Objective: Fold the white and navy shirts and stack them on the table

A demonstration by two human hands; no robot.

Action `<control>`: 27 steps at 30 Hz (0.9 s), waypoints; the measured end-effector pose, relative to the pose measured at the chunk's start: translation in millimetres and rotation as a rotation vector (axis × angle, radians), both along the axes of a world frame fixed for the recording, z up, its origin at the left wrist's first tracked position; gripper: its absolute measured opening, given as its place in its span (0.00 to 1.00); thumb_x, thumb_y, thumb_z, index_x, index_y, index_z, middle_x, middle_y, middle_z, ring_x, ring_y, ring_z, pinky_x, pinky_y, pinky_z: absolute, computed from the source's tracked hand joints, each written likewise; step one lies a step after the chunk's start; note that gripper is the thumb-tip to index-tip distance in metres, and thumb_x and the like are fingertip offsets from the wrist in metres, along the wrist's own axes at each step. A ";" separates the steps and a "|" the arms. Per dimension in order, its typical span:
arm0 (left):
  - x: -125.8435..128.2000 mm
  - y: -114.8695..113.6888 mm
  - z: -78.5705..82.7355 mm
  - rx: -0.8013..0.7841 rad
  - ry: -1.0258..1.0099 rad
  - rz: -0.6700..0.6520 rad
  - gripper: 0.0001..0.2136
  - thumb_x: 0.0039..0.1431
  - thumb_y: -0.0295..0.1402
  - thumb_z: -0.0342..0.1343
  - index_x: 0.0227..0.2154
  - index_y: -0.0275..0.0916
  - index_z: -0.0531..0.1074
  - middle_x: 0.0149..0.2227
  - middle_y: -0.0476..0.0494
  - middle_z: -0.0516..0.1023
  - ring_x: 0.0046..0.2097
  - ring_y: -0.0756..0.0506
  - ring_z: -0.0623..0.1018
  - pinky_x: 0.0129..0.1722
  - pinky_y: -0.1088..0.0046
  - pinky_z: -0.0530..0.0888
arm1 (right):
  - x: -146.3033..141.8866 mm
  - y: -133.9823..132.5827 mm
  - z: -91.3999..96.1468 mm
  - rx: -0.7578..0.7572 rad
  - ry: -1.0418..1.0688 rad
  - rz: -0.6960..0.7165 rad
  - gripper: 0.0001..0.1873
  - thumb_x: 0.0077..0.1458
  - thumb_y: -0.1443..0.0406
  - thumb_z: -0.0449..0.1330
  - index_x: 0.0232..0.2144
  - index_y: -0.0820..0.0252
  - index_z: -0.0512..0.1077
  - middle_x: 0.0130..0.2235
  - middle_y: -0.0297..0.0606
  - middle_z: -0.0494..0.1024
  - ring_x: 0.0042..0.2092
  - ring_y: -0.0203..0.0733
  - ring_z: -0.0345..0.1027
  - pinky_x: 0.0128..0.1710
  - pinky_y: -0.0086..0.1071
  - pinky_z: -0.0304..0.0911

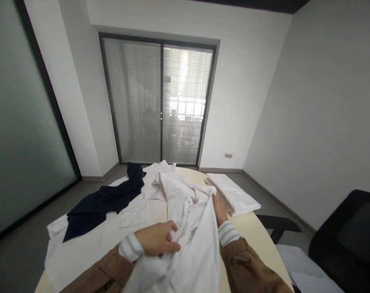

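A rumpled white garment (pixel 187 228) is bunched up in front of me over a pale round table (pixel 258 232). My left hand (pixel 158 238) pinches a fold of it near its lower middle, fingers closed on the cloth. My right hand (pixel 219 208) grips the garment's right edge higher up, the fabric hanging down over my wrist. Both arms wear brown sleeves with striped grey and white cuffs.
A dark navy garment (pixel 105 201) lies on more white cloth (pixel 81 252) at the table's left. A stack of folded white cloths (pixel 233 193) sits at the far right. A black chair (pixel 349 240) stands to the right, and blinds cover a glass door (pixel 160 101) ahead.
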State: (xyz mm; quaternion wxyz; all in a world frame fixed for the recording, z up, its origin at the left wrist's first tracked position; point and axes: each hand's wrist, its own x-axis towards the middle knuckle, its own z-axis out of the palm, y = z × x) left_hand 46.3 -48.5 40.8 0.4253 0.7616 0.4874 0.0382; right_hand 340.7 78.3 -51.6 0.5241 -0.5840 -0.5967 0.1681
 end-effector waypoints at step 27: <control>0.5 70.6 -60.1 0.616 0.003 0.538 0.02 0.53 0.31 0.57 0.27 0.40 0.72 0.35 0.42 0.76 0.45 0.39 0.73 0.45 0.65 0.65 | 19.4 -18.7 26.9 -0.062 -0.288 0.083 0.30 0.51 0.69 0.49 0.58 0.59 0.65 0.49 0.44 0.77 0.51 0.48 0.71 0.54 0.44 0.63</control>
